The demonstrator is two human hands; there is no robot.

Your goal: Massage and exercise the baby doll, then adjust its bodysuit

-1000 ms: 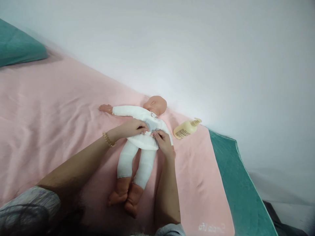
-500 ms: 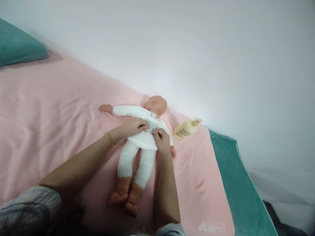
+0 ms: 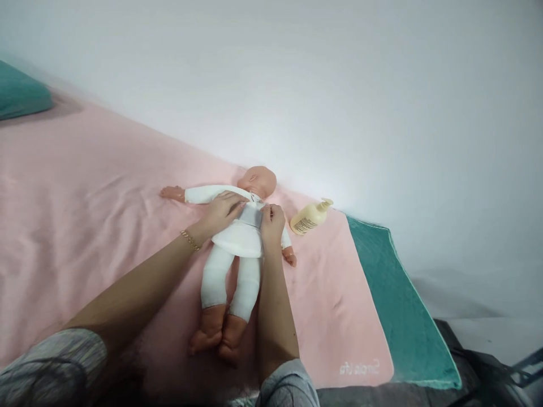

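A baby doll [image 3: 237,246] with a bald head, white cloth arms and legs, and brown-orange hands and feet lies stretched out on a pink blanket [image 3: 331,294]. It wears a white top [image 3: 237,240] that flares at the hem, with a grey panel [image 3: 251,215] across the torso. My left hand [image 3: 224,212], below a gold bracelet, rests on the upper torso at one side of the panel, fingers stretched out. On the other side, my right hand [image 3: 272,223] is closed in a pinch at the top's edge; its fingertips partly hide the cloth there.
A pale yellow pump bottle [image 3: 311,217] leans to the right of the doll. Green cloth [image 3: 390,299] shows past the blanket's right edge, and a green cushion-like item [image 3: 23,90] lies at far left. A white wall [image 3: 297,102] runs along the back.
Both hands have shifted from the torso's middle toward the doll's shoulders and farther apart. My left fingers have straightened, and more of the grey panel shows. The view has shifted slightly.
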